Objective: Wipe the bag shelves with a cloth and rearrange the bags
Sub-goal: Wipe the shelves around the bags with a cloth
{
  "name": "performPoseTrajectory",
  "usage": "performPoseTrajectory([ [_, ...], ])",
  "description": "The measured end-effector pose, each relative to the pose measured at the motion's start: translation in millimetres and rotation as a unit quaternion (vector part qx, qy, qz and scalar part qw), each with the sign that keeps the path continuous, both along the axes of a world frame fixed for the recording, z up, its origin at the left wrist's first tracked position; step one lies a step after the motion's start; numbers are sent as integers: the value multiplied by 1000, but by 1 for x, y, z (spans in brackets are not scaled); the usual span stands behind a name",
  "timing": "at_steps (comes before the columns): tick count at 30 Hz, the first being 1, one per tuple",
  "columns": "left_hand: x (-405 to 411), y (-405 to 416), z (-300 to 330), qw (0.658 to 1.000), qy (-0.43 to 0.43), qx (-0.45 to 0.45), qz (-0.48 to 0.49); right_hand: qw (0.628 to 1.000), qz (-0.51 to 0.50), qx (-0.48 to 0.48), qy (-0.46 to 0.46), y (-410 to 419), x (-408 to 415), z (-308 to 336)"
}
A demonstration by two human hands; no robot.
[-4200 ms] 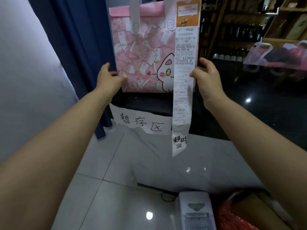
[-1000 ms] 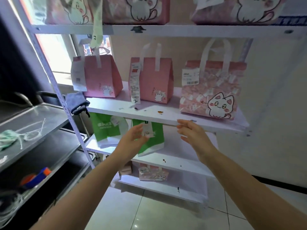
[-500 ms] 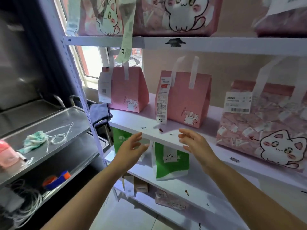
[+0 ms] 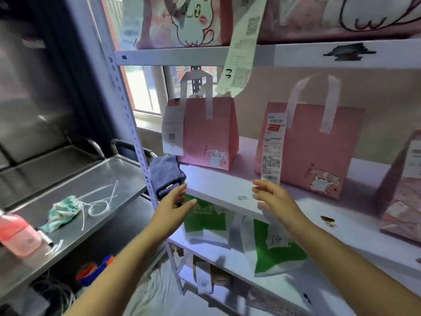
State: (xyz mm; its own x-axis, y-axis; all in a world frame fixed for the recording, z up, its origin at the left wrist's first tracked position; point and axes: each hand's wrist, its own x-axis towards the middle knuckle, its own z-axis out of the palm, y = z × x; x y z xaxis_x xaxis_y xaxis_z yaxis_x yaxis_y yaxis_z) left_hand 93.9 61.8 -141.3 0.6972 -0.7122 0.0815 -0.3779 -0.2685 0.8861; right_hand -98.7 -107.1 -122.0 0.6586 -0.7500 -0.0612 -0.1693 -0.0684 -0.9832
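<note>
Both hands are released and hold nothing: the left hand [image 4: 173, 205] and the right hand [image 4: 276, 201] reach forward with relaxed fingers at the front edge of the white shelf board [image 4: 218, 188]. Just beyond the left fingertips a folded blue-grey cloth [image 4: 165, 174] hangs over the shelf's corner. A small plain pink bag with white handles [image 4: 206, 133] stands above it, and a larger pink bag with a long receipt [image 4: 312, 149] stands behind the right hand.
</note>
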Motion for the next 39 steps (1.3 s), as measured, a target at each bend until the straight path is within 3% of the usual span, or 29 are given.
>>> performPoseTrajectory([
  [14,178,-6,-14,993,-87,68,30,997,-63,32,-34,16,149,-22],
  [21,198,-17,-36,997,-19,61,32,998,-64,-5,-2,33,208,-24],
  [26,197,-24,-44,999,37,15,33,991,-22,-120,58,44,255,-24],
  [29,201,-21,-46,998,57,0,22,964,21,-238,120,49,281,-26],
  [33,210,-13,-49,986,161,-49,14,910,101,-347,204,51,308,-35],
  [36,212,1,-52,992,119,-49,-12,898,107,-354,239,50,311,-48],
  [39,212,13,-55,998,42,-12,-50,834,133,-443,301,50,304,-61],
])
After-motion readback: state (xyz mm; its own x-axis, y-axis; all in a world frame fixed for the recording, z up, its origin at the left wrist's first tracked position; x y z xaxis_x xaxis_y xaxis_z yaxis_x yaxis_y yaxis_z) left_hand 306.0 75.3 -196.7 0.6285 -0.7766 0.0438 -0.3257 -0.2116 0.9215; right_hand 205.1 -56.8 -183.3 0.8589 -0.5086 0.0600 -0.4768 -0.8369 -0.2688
